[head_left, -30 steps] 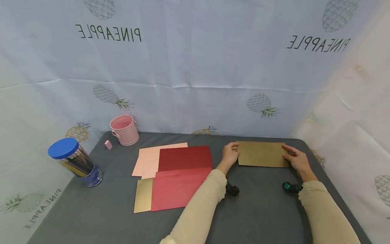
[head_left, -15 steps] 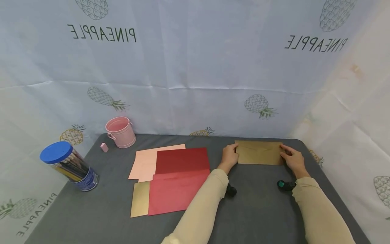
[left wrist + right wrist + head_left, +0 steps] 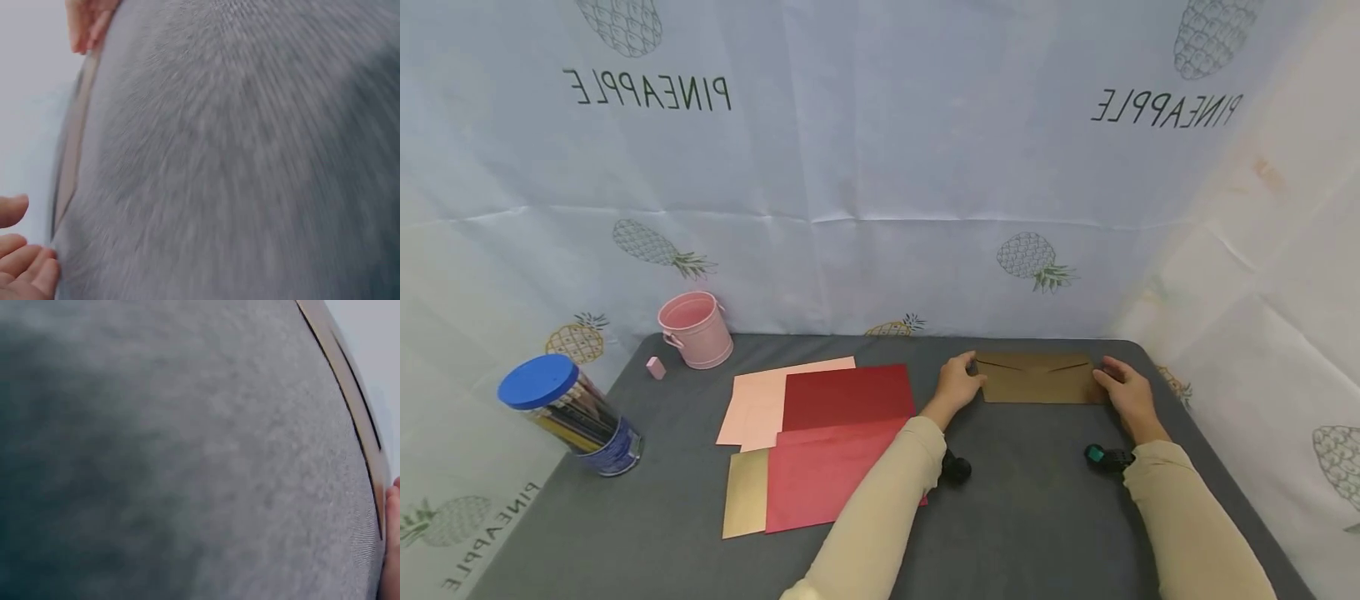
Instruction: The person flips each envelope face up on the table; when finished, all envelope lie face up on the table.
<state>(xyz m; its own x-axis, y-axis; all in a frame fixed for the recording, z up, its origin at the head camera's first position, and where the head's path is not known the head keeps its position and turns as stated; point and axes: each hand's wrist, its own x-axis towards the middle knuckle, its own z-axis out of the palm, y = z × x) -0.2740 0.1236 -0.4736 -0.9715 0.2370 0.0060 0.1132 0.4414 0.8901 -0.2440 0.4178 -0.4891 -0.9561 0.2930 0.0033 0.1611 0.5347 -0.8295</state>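
Observation:
A gold envelope lies on the dark grey table at the back right, flap side up, with dark gaps showing along the flap's edge. At its left end is my left hand; in the left wrist view the thumb stands apart from the fingers, beside the envelope's end. My right hand is at the right end, thumb and forefinger spread, touching or very close to the edge. In the right wrist view only part of the right hand shows, beside the envelope.
Left of the arms lie dark red, bright red, pale pink and gold paper pieces or envelopes, overlapping. Farther left stand a pink bucket, a small pink block and a blue-lidded pencil jar.
The envelope's upper face was plain gold; now it looks darker and the flap's edge stands out. My left hand has shifted slightly left, and the right thumb and forefinger have spread apart.

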